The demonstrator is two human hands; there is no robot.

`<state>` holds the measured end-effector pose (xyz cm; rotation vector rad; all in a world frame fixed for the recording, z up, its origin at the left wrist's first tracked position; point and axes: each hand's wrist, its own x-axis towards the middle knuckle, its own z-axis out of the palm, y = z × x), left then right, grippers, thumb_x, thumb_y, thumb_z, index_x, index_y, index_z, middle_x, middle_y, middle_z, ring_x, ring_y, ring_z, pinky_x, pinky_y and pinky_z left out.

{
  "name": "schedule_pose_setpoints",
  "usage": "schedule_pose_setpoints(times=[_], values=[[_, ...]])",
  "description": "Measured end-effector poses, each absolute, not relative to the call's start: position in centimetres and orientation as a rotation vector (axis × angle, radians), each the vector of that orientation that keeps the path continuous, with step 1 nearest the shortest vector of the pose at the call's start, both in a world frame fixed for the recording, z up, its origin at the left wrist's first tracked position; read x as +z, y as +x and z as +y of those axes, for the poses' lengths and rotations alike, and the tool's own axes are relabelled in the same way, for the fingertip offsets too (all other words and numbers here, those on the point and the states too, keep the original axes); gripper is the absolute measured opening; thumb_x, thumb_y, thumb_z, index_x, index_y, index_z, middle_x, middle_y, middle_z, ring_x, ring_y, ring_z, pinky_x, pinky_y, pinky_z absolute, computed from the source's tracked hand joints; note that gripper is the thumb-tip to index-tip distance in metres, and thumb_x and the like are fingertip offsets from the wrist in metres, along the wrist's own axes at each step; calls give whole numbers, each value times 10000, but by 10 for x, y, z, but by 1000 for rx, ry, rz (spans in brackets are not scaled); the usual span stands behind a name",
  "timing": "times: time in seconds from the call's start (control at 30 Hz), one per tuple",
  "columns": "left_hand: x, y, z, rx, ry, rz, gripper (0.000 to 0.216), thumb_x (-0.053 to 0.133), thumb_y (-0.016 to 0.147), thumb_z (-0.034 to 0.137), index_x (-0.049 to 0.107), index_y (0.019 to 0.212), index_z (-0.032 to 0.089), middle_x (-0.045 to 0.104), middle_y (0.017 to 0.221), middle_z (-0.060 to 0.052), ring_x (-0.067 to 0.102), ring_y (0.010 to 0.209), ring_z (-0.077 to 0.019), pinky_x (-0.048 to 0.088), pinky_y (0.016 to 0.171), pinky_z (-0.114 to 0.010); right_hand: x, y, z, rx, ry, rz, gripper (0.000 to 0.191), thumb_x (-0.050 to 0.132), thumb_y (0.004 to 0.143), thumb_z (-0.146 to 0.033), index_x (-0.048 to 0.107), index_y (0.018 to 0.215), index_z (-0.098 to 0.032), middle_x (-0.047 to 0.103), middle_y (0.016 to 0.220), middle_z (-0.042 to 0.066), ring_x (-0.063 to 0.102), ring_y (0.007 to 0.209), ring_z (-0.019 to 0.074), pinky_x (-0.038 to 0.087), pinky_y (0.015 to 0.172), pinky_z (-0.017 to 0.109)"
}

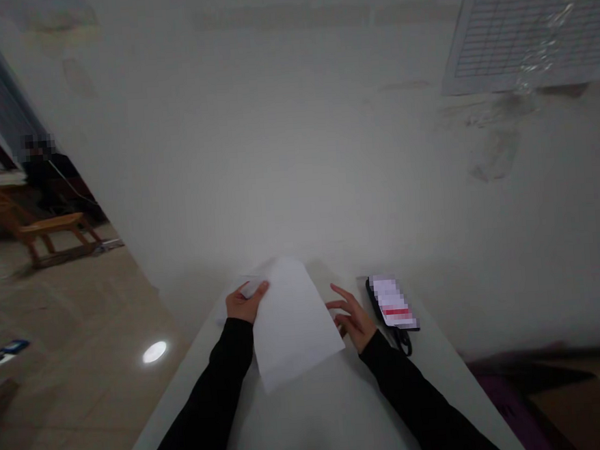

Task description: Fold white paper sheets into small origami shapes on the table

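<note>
A white sheet of paper (294, 328) is held up at a slant above the white table (314, 429). My left hand (244, 303) grips its left edge, thumb on the near face and fingers behind. Close to the sheet's right edge, my right hand (355, 317) has its fingers spread and holds nothing; whether a fingertip touches the paper I cannot tell. More white paper (253, 286) shows behind my left hand, partly hidden. Right of my right hand lies a phone (394, 302) with a lit, blurred screen and a black cord or strap (403, 341) beside it.
A white wall (295, 150) rises at the table's far edge, with a printed grid sheet (527, 27) taped at upper right. To the left, a wooden chair (48, 225) stands on the tiled floor, near a seated person (53, 177). A cardboard box (584, 404) is at lower right.
</note>
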<state>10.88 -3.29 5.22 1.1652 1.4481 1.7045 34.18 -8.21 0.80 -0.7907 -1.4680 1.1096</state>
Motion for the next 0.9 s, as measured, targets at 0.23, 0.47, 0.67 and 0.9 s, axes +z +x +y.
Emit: schedule_pose_setpoints(times=[0.23, 0.47, 0.67, 0.9], values=[[40, 124, -36, 1538, 1122, 1371, 384, 747, 496, 418, 658, 664, 84, 671, 618, -74, 582, 497, -157, 461, 445, -240, 9, 348, -79, 948, -667, -1678, 506, 591, 723, -218, 485, 1203, -333, 346, 1317, 58, 512, 1020, 183, 500, 714, 271], [23, 127, -29, 1443, 1148, 1289, 421, 692, 569, 486, 643, 651, 76, 651, 574, -57, 564, 464, -141, 437, 425, -231, 11, 364, -65, 927, -508, -1780, 192, 668, 711, -358, 709, 872, -261, 601, 981, 71, 582, 919, 199, 478, 801, 319], [19, 124, -27, 1397, 1298, 1202, 462, 671, 610, 486, 670, 829, 79, 682, 679, -72, 606, 566, -168, 478, 493, -248, 21, 365, -71, 870, -534, -1786, 170, 655, 735, -295, 701, 898, -279, 537, 1154, 69, 551, 1007, 209, 459, 860, 341], [28, 123, -29, 1559, 1369, 1276, 480, 642, 652, 470, 643, 981, 121, 679, 832, -64, 622, 718, -172, 495, 586, -234, 18, 357, -80, 1160, -499, -1820, 207, 734, 641, -251, 714, 847, -241, 634, 1045, 76, 614, 933, 219, 503, 781, 319]])
